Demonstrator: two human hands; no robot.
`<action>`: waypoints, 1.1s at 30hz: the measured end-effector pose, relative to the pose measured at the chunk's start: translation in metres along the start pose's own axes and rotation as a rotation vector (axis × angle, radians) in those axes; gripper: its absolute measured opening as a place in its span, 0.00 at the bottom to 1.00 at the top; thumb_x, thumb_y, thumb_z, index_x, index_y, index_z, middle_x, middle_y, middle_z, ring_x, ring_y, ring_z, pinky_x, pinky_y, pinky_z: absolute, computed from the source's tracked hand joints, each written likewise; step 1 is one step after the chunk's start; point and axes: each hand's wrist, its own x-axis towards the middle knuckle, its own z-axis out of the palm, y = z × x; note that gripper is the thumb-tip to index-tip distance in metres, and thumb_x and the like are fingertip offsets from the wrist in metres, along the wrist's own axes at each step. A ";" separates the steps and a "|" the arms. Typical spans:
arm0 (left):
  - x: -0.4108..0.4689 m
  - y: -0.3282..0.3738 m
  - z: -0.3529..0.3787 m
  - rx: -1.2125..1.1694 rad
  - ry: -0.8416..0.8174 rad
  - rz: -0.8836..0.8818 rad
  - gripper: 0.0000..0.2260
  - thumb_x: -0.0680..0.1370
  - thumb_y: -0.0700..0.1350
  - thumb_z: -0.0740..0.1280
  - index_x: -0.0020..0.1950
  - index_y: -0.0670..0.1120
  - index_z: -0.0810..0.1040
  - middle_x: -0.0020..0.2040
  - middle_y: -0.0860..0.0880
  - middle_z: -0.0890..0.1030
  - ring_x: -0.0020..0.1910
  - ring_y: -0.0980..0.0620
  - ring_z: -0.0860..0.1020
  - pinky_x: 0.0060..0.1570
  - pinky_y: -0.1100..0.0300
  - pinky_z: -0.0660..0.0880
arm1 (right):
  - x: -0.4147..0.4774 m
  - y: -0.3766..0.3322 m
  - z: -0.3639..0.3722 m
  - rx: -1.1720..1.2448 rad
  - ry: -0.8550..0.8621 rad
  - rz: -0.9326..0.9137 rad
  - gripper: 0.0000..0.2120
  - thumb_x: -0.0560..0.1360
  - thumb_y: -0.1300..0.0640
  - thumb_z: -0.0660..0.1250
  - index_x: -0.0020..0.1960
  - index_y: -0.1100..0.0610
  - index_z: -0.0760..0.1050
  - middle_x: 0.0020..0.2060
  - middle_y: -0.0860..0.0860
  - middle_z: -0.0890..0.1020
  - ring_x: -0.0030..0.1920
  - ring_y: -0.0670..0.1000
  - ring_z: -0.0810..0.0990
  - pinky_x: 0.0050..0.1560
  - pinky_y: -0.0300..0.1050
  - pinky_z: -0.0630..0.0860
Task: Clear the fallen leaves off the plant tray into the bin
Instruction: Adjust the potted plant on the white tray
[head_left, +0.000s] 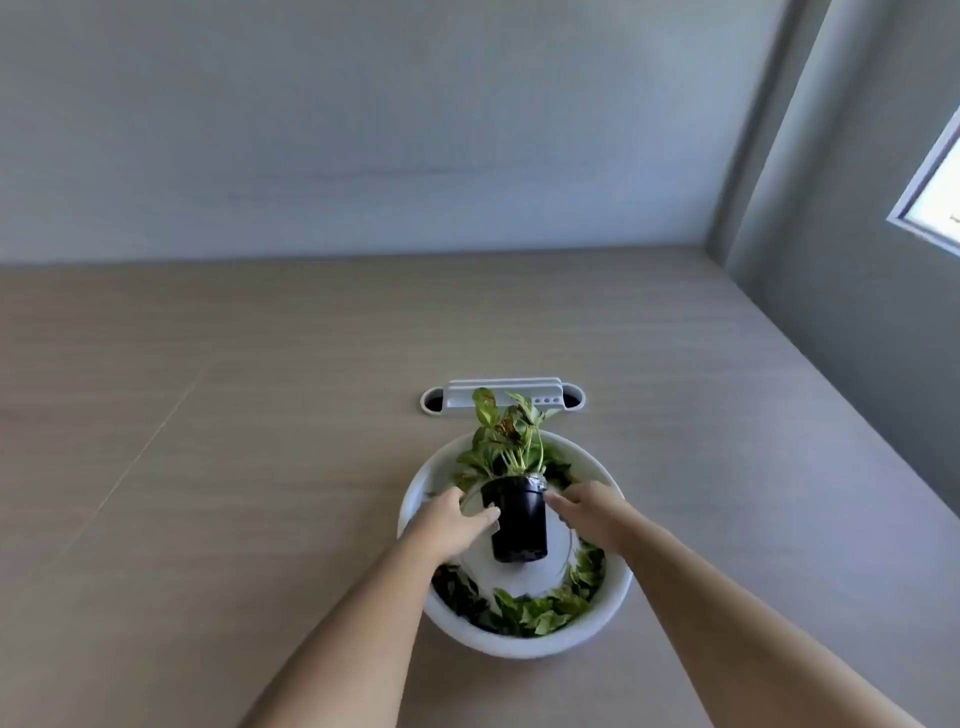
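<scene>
A round white plant tray (545, 647) sits on the wooden desk. In its middle stands a black pot (517, 519) with a green leafy plant (506, 439). Loose green leaves (545, 608) lie in a ring along the tray's near and right inner edge. My left hand (449, 522) is at the pot's left side, its thumb touching the pot. At the pot's upper right side is my right hand (589, 512), its fingertips at the rim. Whether either hand grips the pot is unclear. No bin is in view.
A white cable grommet with a slotted holder (503, 397) is set into the desk just behind the tray. The wall runs along the desk's far edge, and a side wall with a window (935, 192) stands at the right.
</scene>
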 end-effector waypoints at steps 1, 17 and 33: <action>0.006 0.000 0.006 -0.054 -0.023 -0.030 0.38 0.74 0.65 0.62 0.77 0.45 0.57 0.75 0.46 0.64 0.70 0.46 0.69 0.64 0.54 0.70 | 0.009 0.003 0.007 0.061 -0.013 0.010 0.22 0.76 0.40 0.58 0.38 0.57 0.74 0.37 0.52 0.79 0.36 0.52 0.75 0.40 0.45 0.74; 0.002 0.007 0.010 -0.329 0.174 0.101 0.24 0.69 0.52 0.76 0.62 0.49 0.75 0.56 0.50 0.80 0.56 0.48 0.78 0.56 0.55 0.73 | 0.009 -0.007 0.007 0.444 -0.033 -0.117 0.13 0.73 0.55 0.70 0.57 0.56 0.76 0.48 0.53 0.83 0.50 0.55 0.83 0.45 0.47 0.81; -0.002 -0.009 0.049 -0.450 0.232 0.083 0.21 0.73 0.44 0.72 0.65 0.51 0.73 0.52 0.48 0.83 0.47 0.53 0.78 0.37 0.69 0.69 | 0.008 0.022 0.056 0.582 0.050 -0.131 0.27 0.71 0.59 0.71 0.66 0.44 0.68 0.62 0.46 0.77 0.45 0.45 0.80 0.53 0.61 0.80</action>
